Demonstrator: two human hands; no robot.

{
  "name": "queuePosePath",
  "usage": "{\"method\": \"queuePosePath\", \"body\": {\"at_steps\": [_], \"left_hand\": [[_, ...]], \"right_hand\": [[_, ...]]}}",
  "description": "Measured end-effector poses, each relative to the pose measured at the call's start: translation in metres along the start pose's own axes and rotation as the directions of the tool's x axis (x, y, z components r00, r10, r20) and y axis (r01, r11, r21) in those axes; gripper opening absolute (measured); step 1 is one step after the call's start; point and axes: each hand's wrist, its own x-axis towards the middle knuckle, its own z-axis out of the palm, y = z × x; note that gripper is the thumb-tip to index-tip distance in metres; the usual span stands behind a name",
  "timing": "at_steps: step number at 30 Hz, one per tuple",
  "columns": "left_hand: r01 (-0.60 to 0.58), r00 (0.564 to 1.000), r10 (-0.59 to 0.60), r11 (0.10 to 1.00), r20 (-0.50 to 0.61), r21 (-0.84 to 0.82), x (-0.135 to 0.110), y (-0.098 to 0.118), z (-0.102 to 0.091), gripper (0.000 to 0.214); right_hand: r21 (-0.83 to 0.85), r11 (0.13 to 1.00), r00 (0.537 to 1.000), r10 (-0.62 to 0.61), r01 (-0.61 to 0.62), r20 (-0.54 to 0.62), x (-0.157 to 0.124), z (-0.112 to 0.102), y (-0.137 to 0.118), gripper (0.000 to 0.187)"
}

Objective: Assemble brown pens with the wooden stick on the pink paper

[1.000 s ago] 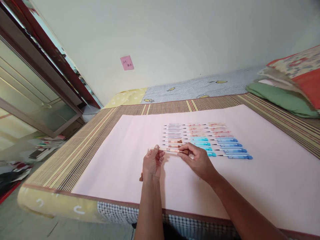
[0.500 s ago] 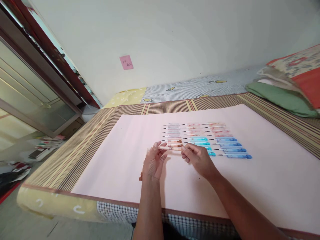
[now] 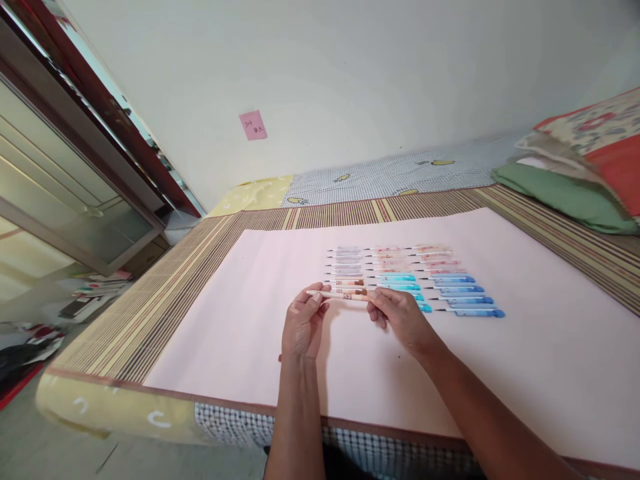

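The left hand [image 3: 304, 323] and right hand [image 3: 401, 317] grasp one cream pen [image 3: 346, 295] above the pink sheet [image 3: 240, 320], where four turquoise pens [image 3: 400, 287] and four blue pens [image 3: 463, 290] lie; the wall note's [image 3: 253, 125] writing is illegible.

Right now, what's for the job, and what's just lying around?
Seem part of the job:
beige pen, held by left hand and right hand
turquoise pens and blue pens, lined up
pale pink sheet under them

Seem just lying about:
green cloth
papers on the left
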Motion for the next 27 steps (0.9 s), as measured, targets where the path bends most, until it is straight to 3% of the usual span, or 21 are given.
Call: {"method": "queuePosePath", "body": {"at_steps": [4,11,18,22,27], "left_hand": [[-0.07,0.997,0.069,0.996,0.024,0.058,-0.001,0.0,-0.001,0.027],[-0.135,0.99,0.133,0.988,0.041,0.076,-0.002,0.0,0.003,0.04],[-0.15,0.983,0.137,0.983,0.122,0.102,-0.005,0.004,0.005,0.043],[-0.151,0.986,0.141,0.983,0.092,0.107,-0.006,0.003,0.01,0.04],[-0.129,0.99,0.135,0.983,-0.04,0.131,-0.001,-0.005,0.011,0.027]], "right_hand": [[0.062,0.997,0.999,0.048,-0.049,0.02,-0.001,0.002,-0.001,0.045],[0.181,0.966,0.981,0.168,-0.184,0.101,-0.002,0.007,0.003,0.047],[0.292,0.886,0.928,0.307,-0.36,0.213,-0.002,0.005,0.002,0.046],[0.325,0.88,0.935,0.294,-0.345,0.196,-0.003,0.009,-0.001,0.047],[0.252,0.941,0.969,0.187,-0.224,0.163,-0.004,0.015,0.0,0.05]]}}
